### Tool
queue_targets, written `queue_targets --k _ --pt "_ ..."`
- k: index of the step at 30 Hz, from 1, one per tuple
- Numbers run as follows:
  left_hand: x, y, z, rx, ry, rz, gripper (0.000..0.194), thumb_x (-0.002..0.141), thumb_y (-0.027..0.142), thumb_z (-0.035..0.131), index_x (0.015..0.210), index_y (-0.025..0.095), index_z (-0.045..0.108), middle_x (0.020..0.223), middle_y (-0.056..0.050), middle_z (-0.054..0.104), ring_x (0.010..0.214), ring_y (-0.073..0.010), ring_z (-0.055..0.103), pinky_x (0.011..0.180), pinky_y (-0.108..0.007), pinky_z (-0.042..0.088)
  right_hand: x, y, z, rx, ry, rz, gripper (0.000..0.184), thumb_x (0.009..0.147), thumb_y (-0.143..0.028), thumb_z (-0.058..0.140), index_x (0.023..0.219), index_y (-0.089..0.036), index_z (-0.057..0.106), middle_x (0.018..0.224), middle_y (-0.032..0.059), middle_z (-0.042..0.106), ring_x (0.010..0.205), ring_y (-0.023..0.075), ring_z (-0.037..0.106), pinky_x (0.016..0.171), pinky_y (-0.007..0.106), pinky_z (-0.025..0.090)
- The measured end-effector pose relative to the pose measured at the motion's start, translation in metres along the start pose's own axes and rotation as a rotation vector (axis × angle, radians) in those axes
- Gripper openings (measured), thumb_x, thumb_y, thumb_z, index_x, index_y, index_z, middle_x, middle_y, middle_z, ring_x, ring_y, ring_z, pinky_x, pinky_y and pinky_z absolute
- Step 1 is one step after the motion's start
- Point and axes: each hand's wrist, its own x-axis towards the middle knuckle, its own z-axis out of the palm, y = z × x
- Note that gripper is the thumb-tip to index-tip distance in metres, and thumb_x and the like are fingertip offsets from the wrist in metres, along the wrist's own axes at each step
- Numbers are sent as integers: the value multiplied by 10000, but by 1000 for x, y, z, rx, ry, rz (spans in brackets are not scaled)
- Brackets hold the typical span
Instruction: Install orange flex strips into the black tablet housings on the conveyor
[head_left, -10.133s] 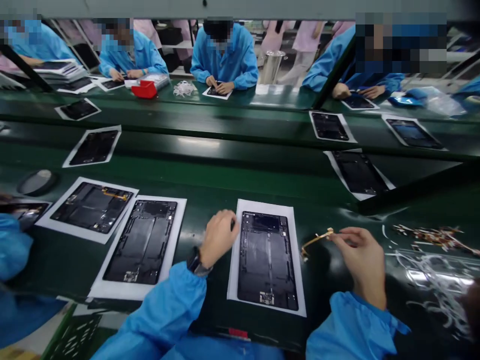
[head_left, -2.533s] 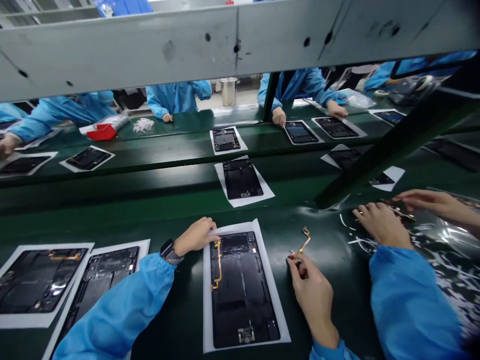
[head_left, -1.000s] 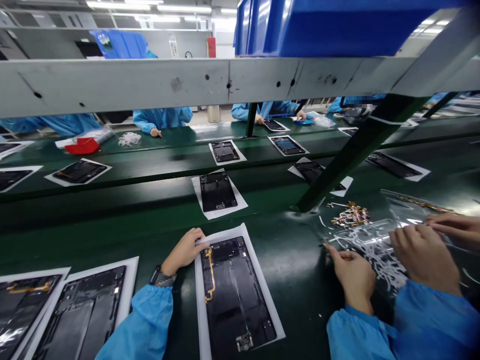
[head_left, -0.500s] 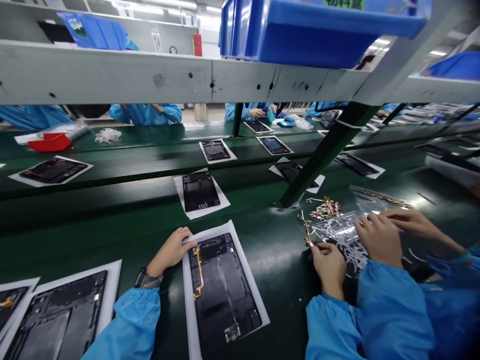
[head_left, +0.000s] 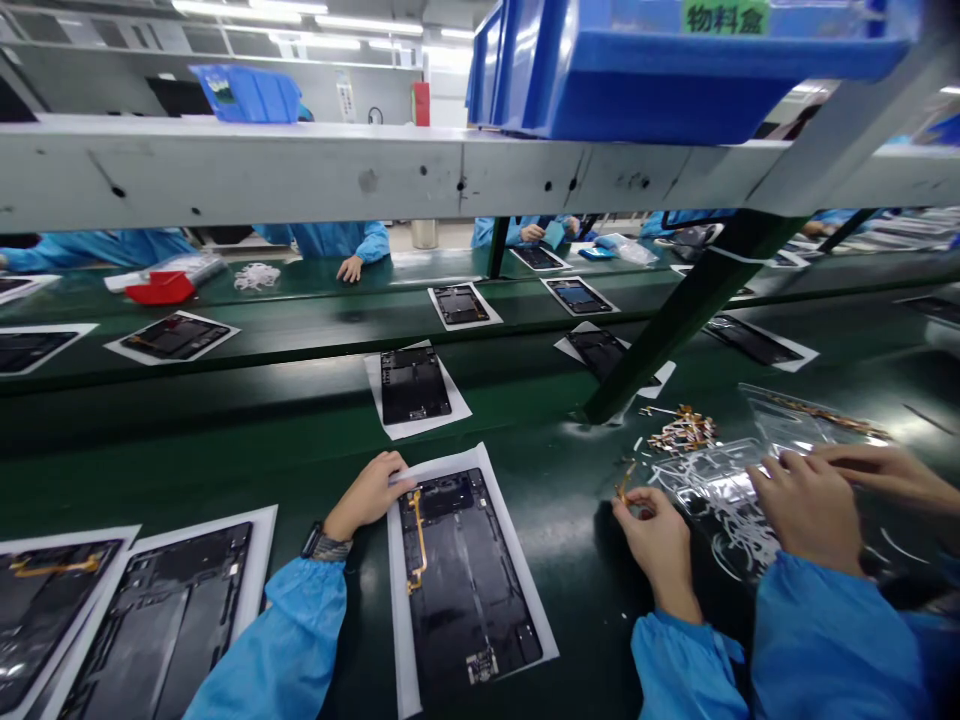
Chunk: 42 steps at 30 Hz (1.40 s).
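My left hand, with a dark watch on its wrist, is closed at the upper-left corner of a black tablet housing, thumb on the corner. The housing lies on a white sheet, and an orange flex cable runs along its left side. Beyond the sheet's right side, my right hand pinches another orange flex cable by its lower end. Past that hand lie a pile of flex cables and a clear plastic tray with white strips.
A co-worker's hands work over the tray close on my right. A slanted green post rises ahead, under a shelf beam with a blue bin. More housings on sheets lie left and ahead.
The view has swung a little left. My right hand's flex cable, earlier stretched out with a white strip at its far end, now shows only a short tilted length. My left hand stays at the housing's corner.
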Motion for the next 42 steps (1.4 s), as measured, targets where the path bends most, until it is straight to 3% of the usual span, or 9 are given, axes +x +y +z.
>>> queue_targets --k 1,5,9,16,26,32,35,39,42 --pt "-1 1 0 5 3 -3 251 906 379 530 757 178 561 853 -48 569 860 -213 509 796 -339 408 -11 -24 16 111 63 134 410 870 -561 331 582 -279 408 574 68 476 669 255 493 655 402 356" --pt "-7 12 4 36 91 -11 192 896 353 572 964 175 595 984 -69 589 960 -233 525 871 -360 424 -59 -113 87 242 -52 154 279 842 -501 479 725 -250 507 553 -13 504 487 166 453 518 294 362" --pt "-9 21 14 160 141 -45 315 886 310 610 1162 170 549 1135 -106 589 1077 -264 535 955 -386 414 -81 -150 115 346 -216 77 129 839 -344 507 777 -239 551 676 -1 590 556 168 519 559 275 389" --pt "-1 12 6 194 6 -144 97 861 265 621 905 180 637 957 -92 675 960 -266 630 849 -327 445 -83 -157 111 361 -271 -64 112 892 -233 452 817 -232 534 865 38 597 742 192 567 669 288 417" --pt "-7 -31 -104 208 -13 -232 197 827 348 553 743 176 599 757 -31 643 731 -206 596 680 -260 396 -83 -160 116 538 -330 65 155 886 -295 501 1000 -214 568 913 44 602 740 185 582 678 297 451" --pt "-23 -39 -97 174 -37 -226 273 837 412 514 823 161 622 835 -32 656 788 -207 595 705 -257 409 -43 -207 147 475 -365 -12 471 851 -403 611 1272 -210 524 919 34 560 749 191 570 668 300 446" --pt "-31 -42 -85 161 -45 -215 281 845 412 507 840 158 626 833 -26 659 784 -200 599 708 -256 419 -16 -225 164 439 -417 -124 238 861 -337 591 1074 -239 632 886 22 563 734 180 572 650 286 417" --pt "-39 -57 -83 177 -21 -228 255 849 383 515 817 156 624 833 -19 666 775 -187 606 711 -250 431 4 -214 169 461 -362 -109 239 913 -358 500 758 -213 609 810 35 563 713 179 564 666 292 414" --pt "-39 -80 -110 225 44 -274 234 855 344 535 823 136 636 822 -26 670 771 -186 613 716 -258 451 5 -186 157 475 -276 -4 318 904 -468 492 763 -209 611 811 52 598 701 192 564 665 308 418"
